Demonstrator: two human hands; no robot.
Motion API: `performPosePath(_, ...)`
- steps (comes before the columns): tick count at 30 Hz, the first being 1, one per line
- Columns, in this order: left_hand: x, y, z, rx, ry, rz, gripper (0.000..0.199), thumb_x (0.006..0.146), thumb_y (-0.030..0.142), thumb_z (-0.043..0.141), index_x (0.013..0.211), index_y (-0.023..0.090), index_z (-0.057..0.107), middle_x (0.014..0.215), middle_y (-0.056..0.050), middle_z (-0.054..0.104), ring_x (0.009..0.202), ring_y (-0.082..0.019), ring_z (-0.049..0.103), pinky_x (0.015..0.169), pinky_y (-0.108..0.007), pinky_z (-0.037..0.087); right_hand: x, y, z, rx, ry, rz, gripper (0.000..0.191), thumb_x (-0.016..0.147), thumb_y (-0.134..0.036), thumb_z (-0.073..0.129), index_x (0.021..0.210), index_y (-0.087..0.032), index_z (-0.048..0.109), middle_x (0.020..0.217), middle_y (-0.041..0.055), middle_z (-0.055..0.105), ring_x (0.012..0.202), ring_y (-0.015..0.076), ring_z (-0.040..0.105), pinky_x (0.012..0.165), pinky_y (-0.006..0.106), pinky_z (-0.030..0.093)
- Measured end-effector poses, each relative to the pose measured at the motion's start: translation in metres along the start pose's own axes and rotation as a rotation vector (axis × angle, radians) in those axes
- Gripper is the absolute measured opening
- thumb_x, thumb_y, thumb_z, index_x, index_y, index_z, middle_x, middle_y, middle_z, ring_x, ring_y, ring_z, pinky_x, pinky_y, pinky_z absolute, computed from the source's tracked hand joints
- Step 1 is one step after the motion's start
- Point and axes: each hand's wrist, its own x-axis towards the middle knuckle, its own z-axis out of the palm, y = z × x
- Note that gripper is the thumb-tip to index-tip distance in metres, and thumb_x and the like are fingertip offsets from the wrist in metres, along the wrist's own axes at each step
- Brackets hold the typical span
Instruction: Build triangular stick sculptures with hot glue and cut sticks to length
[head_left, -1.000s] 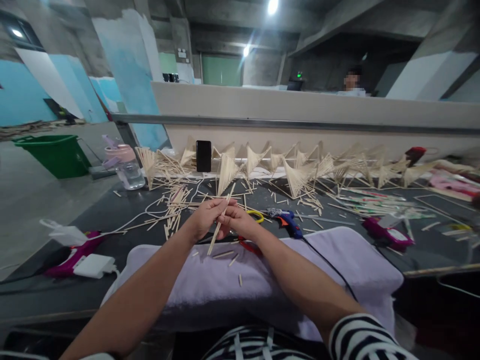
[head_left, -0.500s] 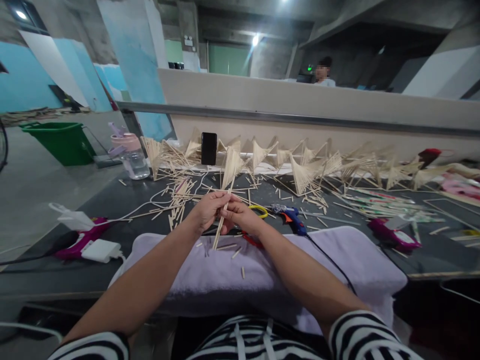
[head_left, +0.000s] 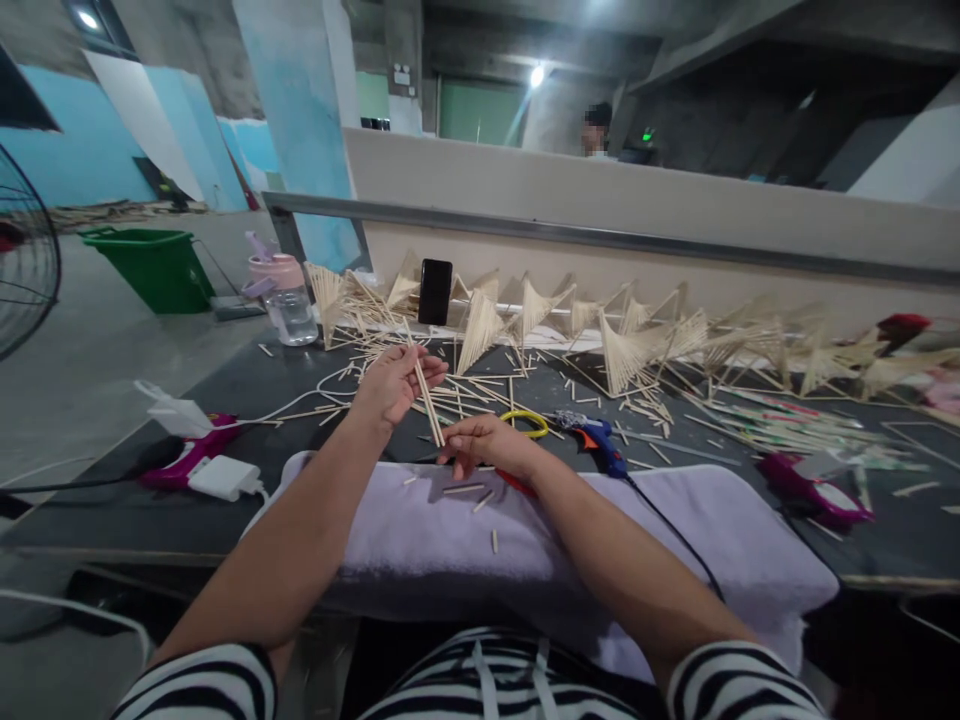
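Between the thumb and fingers of my left hand (head_left: pixel 391 388) are a few thin wooden sticks (head_left: pixel 426 392), held slanting above the table. Their lower ends come down to the fingertips of my right hand (head_left: pixel 487 446); whether they touch, I cannot tell. My right hand has its fingers apart and loosely stretched. Under it lies a red-handled tool (head_left: pixel 516 483), mostly hidden, and a yellow loop-shaped handle (head_left: pixel 534 424) shows just beyond. A blue glue gun (head_left: pixel 602 447) rests to the right. Short stick pieces (head_left: pixel 463 489) are scattered on the lilac towel (head_left: pixel 600 520).
Twisted stick structures (head_left: pixel 622 355) line the back of the table, with a black phone (head_left: pixel 435 292) upright among them. A water bottle (head_left: pixel 292 310) stands at left. Purple power strips (head_left: pixel 187 455) with cords lie on both sides. A person (head_left: pixel 598 130) is beyond the partition.
My hands were together around the sticks. Now they have drawn apart: my left hand has moved up and left with the sticks, and my right hand has loosened near their lower ends.
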Motion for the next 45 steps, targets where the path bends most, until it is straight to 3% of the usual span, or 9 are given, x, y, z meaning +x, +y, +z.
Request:
performPosePath(8, 0.002, -0.002, 0.0, -0.04, 0.038, 0.019, 0.005, 0.081, 0.017, 0.049, 0.079, 0.014, 0.051, 0.063, -0.005, 0.066, 0.071, -0.02, 0.067, 0.073, -0.039, 0.052, 0.004, 0.005, 0.003, -0.06, 0.001, 0.054, 0.038, 0.069, -0.044, 0.063, 0.086, -0.01, 0.063, 0.07, 0.0042, 0.064, 0.048, 0.0111, 0.06, 0.047, 0.023, 0.048)
performPosePath(16, 0.001, -0.007, 0.002, -0.041, 0.025, 0.064, 0.006, 0.08, 0.019, 0.051, 0.08, 0.014, 0.052, 0.06, -0.003, 0.064, 0.067, -0.019, 0.066, 0.071, -0.038, 0.052, 0.006, 0.007, 0.003, -0.054, -0.014, 0.077, 0.037, 0.068, -0.043, 0.064, 0.084, -0.01, 0.062, 0.065, 0.0018, 0.062, 0.046, 0.0099, 0.059, 0.047, 0.022, 0.048)
performPosePath(22, 0.0, -0.007, 0.003, -0.067, 0.05, 0.098, 0.005, 0.081, 0.016, 0.049, 0.078, 0.013, 0.052, 0.058, -0.003, 0.063, 0.066, -0.019, 0.066, 0.071, -0.038, 0.052, 0.006, 0.005, 0.006, -0.113, 0.034, 0.019, 0.034, 0.068, -0.043, 0.064, 0.076, -0.01, 0.061, 0.063, 0.0012, 0.06, 0.043, 0.0083, 0.056, 0.044, 0.02, 0.045)
performPosePath(30, 0.001, -0.001, 0.001, -0.062, 0.092, 0.092, 0.008, 0.082, 0.014, 0.046, 0.077, 0.013, 0.053, 0.056, -0.001, 0.061, 0.062, -0.017, 0.066, 0.067, -0.034, 0.053, 0.001, 0.004, 0.001, 0.187, -0.162, 0.017, 0.038, 0.077, -0.042, 0.057, 0.097, -0.01, 0.06, 0.077, 0.0056, 0.063, 0.054, 0.0117, 0.06, 0.053, 0.024, 0.046)
performPosePath(45, -0.004, -0.004, 0.007, -0.084, 0.043, 0.066, 0.005, 0.08, 0.017, 0.05, 0.077, 0.014, 0.052, 0.057, -0.001, 0.062, 0.066, -0.018, 0.066, 0.069, -0.035, 0.053, 0.004, 0.01, -0.004, 0.243, -0.147, 0.083, 0.028, 0.073, -0.036, 0.064, 0.08, -0.009, 0.062, 0.066, 0.0017, 0.062, 0.048, 0.0081, 0.056, 0.052, 0.022, 0.046)
